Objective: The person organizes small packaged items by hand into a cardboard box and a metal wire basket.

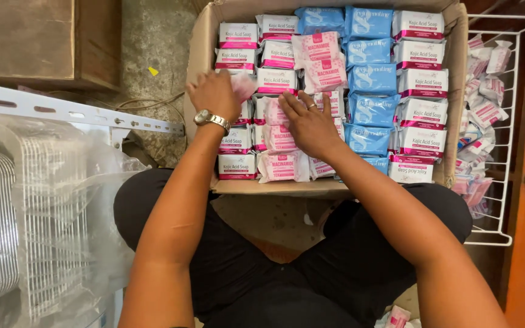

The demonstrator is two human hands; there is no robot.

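With the left hand pinching a pink soap packet near the cardboard box's left wall and the right hand's fingers spread flat mid-box, the loosely stacked packets could slip askew.

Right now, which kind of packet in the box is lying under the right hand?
The pink soft packets; the right hand rests flat on them, between white boxes and blue packets.
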